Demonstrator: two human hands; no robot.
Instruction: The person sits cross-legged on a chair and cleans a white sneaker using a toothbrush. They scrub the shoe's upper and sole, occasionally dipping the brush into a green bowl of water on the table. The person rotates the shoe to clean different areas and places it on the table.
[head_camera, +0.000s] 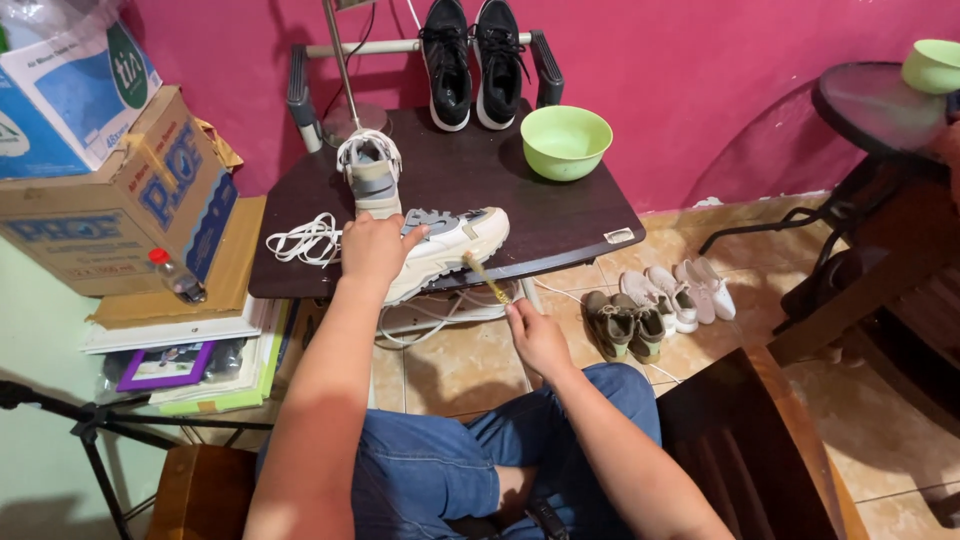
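Sneaker lies on its side at the dark table's front edge, left hand clamped over it. Right hand, fingers closed on a small brush, applies bristles to the sole edge. Scrubbing appears underway; the following stroke calls for steady bracing.

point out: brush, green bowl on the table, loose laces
brush (484, 277), head view, on its handle.
green bowl (566, 141), head view, on its inner wall.
loose laces (305, 240), head view, on the white coil.
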